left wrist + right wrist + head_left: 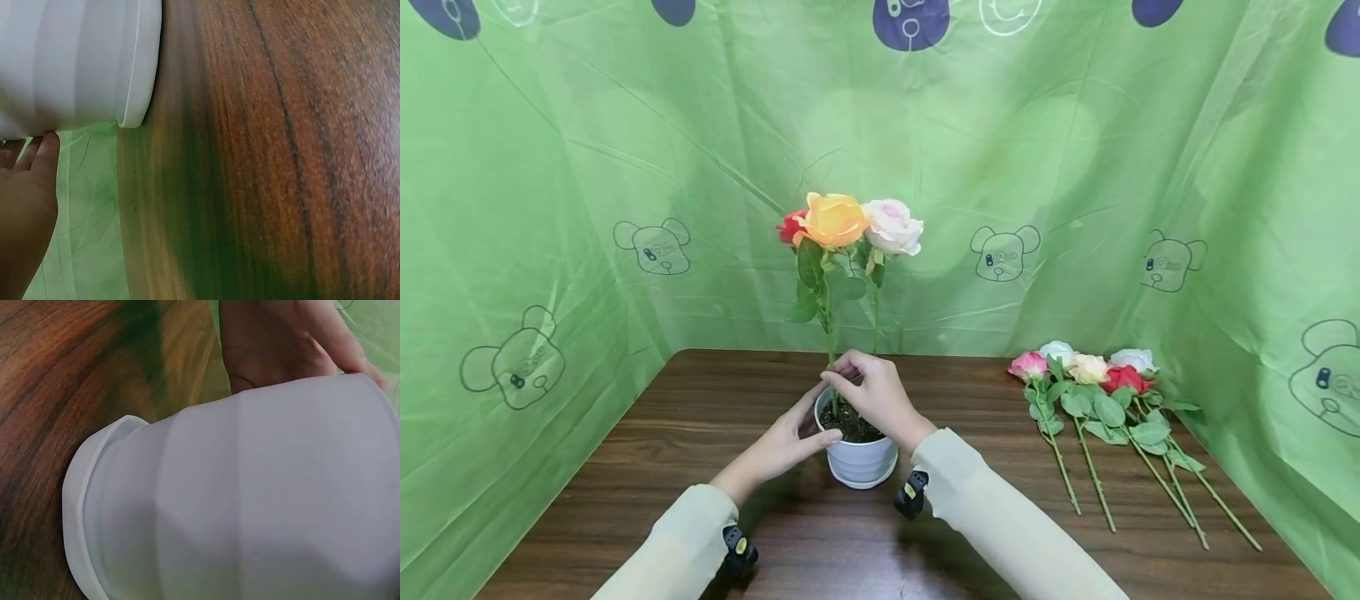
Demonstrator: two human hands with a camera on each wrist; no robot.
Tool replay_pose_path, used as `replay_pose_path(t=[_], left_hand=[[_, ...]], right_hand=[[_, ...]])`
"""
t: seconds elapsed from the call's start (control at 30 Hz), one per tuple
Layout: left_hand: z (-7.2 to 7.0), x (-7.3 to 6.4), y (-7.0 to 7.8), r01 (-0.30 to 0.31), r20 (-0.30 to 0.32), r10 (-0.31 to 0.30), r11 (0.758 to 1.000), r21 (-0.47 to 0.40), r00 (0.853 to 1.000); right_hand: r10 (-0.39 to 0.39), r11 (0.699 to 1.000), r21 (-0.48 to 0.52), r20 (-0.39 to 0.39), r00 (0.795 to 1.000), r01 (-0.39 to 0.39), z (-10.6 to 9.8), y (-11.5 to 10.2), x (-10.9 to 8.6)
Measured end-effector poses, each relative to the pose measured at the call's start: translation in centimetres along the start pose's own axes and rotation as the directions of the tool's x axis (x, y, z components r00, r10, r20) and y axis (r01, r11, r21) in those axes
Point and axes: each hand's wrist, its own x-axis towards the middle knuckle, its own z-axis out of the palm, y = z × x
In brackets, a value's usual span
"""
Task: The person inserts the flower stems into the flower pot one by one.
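A white ribbed flower pot with dark soil stands on a saucer. My left hand grips the pot's left side, thumb at the rim; the left wrist view shows its fingertips against the white wall. Over the soil, my right hand pinches the lower stem of an orange rose, which stands upright. Behind that bloom are a red rose, partly covered, and a pale pink rose. The right wrist view holds the pot wall and my left hand beyond it; the right fingers are out of that view.
Several loose roses lie on the right of the brown wooden table, including a pink rose and a red rose, their stems pointing toward the front. A green printed curtain surrounds the table's back and sides.
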Motion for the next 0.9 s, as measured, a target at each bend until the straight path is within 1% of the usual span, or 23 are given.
replay_pose_path(t=[0.1,0.23,0.4,0.53,0.67,0.8,0.9], left_hand=[[-0.03,-0.06,-0.15,-0.016,0.001,0.016,1.000,0.000,1.000],[-0.09,-0.10,-0.16,-0.017,0.002,0.017,1.000,0.011,1.000],[-0.13,-0.06,-0.03,0.003,-0.003,-0.003,0.999,0.036,1.000],[-0.18,-0.06,-0.04,0.002,-0.007,-0.002,0.999,0.041,1.000],[-0.21,-0.13,-0.03,0.008,-0.011,-0.007,0.999,0.050,1.000],[-0.14,-0.20,0.03,-0.008,-0.004,0.008,0.999,0.036,1.000],[-0.09,-0.24,0.04,-0.026,0.002,0.026,1.000,0.016,1.000]], right_hand=[[0.038,0.999,0.022,0.035,0.999,-0.039,0.03,0.02,0.03],[0.081,0.996,0.037,0.075,0.994,-0.084,0.05,0.01,0.05],[0.091,0.995,0.028,0.079,0.993,-0.094,0.11,0.05,0.15],[0.095,0.995,0.015,0.081,0.992,-0.097,0.18,0.11,0.20],[0.091,0.996,-0.017,0.094,0.991,-0.090,0.16,-0.04,0.24],[0.053,0.998,-0.042,0.090,0.994,-0.049,0.14,-0.23,0.10],[0.006,0.999,-0.046,0.079,0.997,-0.002,0.20,-0.24,-0.05]])
